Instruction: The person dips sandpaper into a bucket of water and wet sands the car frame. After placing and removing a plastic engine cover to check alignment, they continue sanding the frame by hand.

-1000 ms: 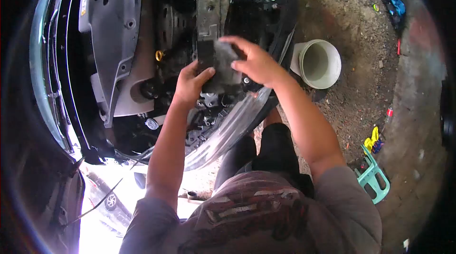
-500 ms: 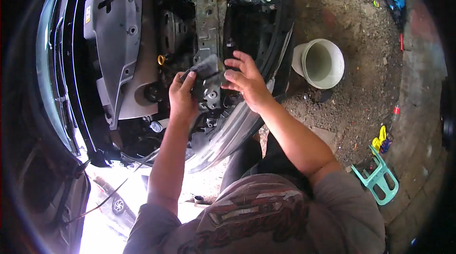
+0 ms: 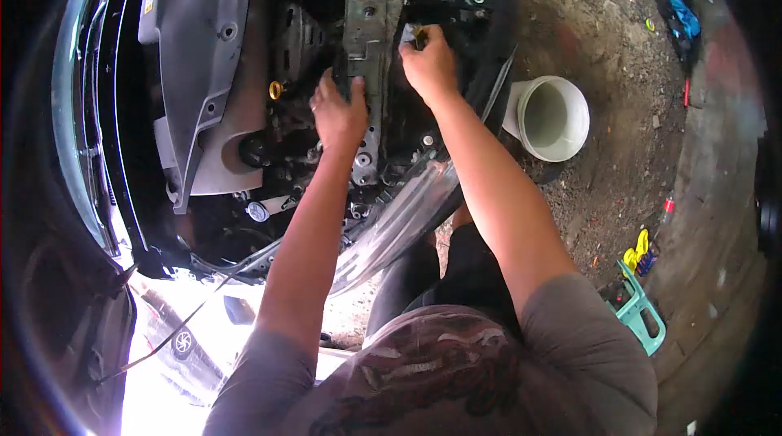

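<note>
My left hand point(image 3: 340, 116) is over the long metal crossbar point(image 3: 371, 8) of an open engine bay, its thumb and fingers spread with nothing visible between them. Ahead of it, to the right of the crossbar, my right hand point(image 3: 430, 69) is closed, pinching a small pale and yellow item point(image 3: 410, 33) that is too small to name. A yellow ring-shaped handle point(image 3: 277, 90) stands to the left of my left hand.
A grey plastic cover point(image 3: 199, 69) lies over the engine bay's left side. A white bucket point(image 3: 554, 118) stands on the dirt ground at the right. Farther off are a green plastic stool point(image 3: 639, 314), a yellow item point(image 3: 635, 252) and a blue item point(image 3: 684, 15).
The dark flat piece earlier between my hands no longer shows in them. My right hand has moved forward and closed on the small item. My left hand has shifted slightly right and its fingers have spread.
</note>
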A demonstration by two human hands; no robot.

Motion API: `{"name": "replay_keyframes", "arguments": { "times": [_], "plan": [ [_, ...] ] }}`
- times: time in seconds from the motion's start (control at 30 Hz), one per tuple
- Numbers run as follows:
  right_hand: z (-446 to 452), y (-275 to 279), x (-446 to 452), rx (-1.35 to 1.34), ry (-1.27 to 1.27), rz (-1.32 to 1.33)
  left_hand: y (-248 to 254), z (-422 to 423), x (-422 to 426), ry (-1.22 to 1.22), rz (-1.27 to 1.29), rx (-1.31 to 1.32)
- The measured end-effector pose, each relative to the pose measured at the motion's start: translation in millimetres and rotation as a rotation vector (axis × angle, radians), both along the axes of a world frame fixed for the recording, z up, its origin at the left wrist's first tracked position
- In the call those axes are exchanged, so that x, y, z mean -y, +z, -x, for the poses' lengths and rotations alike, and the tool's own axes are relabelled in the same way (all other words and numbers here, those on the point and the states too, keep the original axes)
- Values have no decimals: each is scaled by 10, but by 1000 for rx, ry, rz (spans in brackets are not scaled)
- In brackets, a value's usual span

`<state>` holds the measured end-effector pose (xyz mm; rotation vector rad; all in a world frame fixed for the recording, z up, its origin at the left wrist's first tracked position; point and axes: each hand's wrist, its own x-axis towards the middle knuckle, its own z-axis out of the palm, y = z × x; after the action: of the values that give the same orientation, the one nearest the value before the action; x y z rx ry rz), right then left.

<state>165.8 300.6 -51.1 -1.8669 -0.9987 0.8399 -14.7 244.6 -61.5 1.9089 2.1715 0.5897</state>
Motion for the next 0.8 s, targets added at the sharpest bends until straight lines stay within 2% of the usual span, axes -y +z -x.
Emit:
{"name": "replay_keyframes", "arguments": {
  "times": [0.03, 0.1, 0.17, 0.27, 0.3, 0.4, 0.5, 0.53, 0.57, 0.67, 0.7, 0.77, 0.8],
  "plan": [
    [59, -19, 5, 1, 10, 3, -199, -38, -38, 13, 58, -6],
    [185, -49, 42, -16, 112, 79, -245, -121, -47, 34, 125, -6],
    [263, -256, 109, -28, 90, 83, 24, -200, -49, 89, 295, 82],
    [278, -373, -65, 20, 14, -40, 36, -189, -81, 98, 316, 82],
    [243, -436, -257, 146, 11, -92, 36, -193, -75, 92, 340, 80],
    [191, -368, -658, 67, -13, -84, 40, -204, -69, 90, 309, 70],
    [303, -374, -217, 40, -24, -37, 54, -201, -83, 100, 327, 95],
    [405, -330, -28, 156, -41, -111, 48, -203, -123, 102, 325, 102],
    [396, -319, 28, 56, -4, -33, 35, -191, -127, 98, 325, 98],
    [294, -490, -451, 136, -50, -83, 3, -191, -63, 86, 336, 79],
    [247, -312, -613, 40, -31, -80, 2, -196, -81, 91, 314, 71],
    [326, -594, -524, 210, -90, -151, 15, -196, -67, 96, 326, 64],
    [354, -533, -284, 170, -48, -84, 27, -217, -87, 104, 333, 61]
  ]
}}
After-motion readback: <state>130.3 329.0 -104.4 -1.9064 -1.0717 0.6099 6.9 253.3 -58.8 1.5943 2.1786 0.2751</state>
